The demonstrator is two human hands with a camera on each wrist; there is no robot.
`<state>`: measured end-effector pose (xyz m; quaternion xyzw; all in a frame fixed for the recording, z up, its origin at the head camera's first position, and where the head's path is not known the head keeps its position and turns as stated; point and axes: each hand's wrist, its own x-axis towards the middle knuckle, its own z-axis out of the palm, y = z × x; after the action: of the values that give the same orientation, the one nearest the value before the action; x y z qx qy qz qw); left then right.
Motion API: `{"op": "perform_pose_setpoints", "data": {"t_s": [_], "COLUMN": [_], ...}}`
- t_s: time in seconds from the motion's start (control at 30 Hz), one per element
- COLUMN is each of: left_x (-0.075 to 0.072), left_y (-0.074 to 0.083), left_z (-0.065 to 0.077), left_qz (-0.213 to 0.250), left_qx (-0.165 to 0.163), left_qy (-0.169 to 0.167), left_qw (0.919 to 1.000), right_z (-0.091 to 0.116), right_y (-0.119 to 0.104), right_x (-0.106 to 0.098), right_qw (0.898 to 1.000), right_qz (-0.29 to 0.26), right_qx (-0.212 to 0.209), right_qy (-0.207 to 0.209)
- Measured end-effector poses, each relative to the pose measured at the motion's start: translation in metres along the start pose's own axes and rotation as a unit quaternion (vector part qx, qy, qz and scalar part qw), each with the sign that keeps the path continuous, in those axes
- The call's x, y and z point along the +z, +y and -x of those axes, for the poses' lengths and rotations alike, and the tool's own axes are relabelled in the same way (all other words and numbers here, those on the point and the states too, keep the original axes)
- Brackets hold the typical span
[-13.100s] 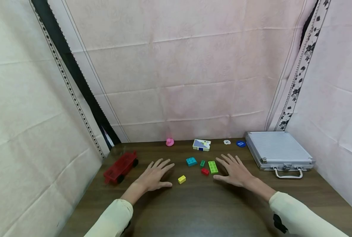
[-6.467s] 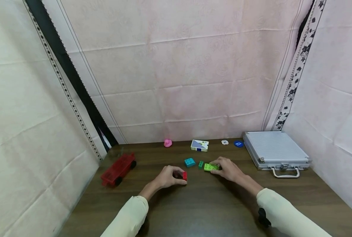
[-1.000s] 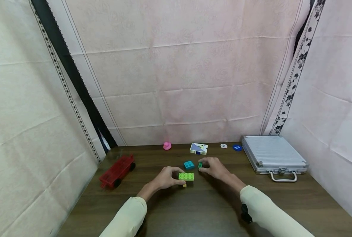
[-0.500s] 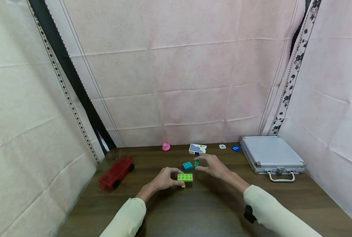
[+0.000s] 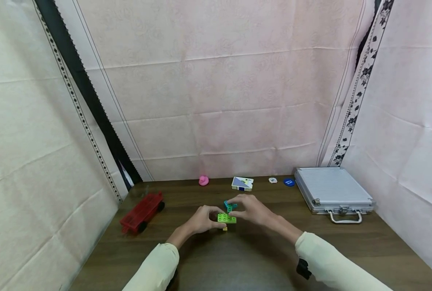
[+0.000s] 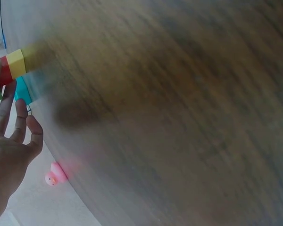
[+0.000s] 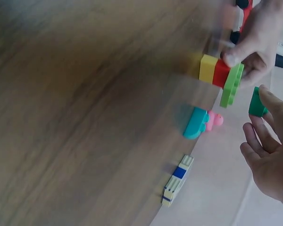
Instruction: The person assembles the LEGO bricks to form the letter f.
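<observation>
My left hand [image 5: 203,220] grips a small stack of toy building bricks at the table's middle. In the right wrist view the yellow brick [image 7: 207,68] is lowest, the red brick [image 7: 220,73] sits on it, and the long lime-green brick [image 7: 232,85] lies on top, jutting out to one side. My right hand [image 5: 253,209] pinches a small dark-green brick [image 7: 256,102] between thumb and fingers, above the lime brick and apart from it. The turquoise brick [image 7: 195,123] stands on the table behind the stack, partly hidden by the right hand's brick in the head view.
A red toy wagon [image 5: 143,213] stands at the left. Along the back edge are a pink rubber duck [image 5: 203,180], a small card box [image 5: 242,184], a white token [image 5: 272,180] and a blue disc [image 5: 289,182]. A silver case [image 5: 334,190] lies at the right.
The yellow, red and lime bricks, loose on the table earlier, are now stacked. My right hand has lifted the dark-green brick off the table and carried it left over the stack.
</observation>
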<state>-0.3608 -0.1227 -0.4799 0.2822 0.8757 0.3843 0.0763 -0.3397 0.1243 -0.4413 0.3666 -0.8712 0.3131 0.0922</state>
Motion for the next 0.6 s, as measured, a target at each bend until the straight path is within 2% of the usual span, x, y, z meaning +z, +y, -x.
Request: {"op": "perform_pose_setpoints", "data": {"t_s": [0.2,0.6], "left_x": [-0.001,-0.001], "left_y": [0.001,0.000], "left_z": [0.000,-0.001], "left_qz": [-0.005,-0.008], "left_qx": [0.004,0.006], "left_qy": [-0.001,-0.002], "left_qw": [1.0000,0.9999], "right_z": [-0.002,-0.004], "right_y": [-0.003,-0.005], "right_x": [0.010,0.020], "right_qw": [1.000,0.999], "right_qz": [-0.005,-0.001], "right_qx": [-0.013,-0.007], "right_qy": [-0.019,-0.034]}}
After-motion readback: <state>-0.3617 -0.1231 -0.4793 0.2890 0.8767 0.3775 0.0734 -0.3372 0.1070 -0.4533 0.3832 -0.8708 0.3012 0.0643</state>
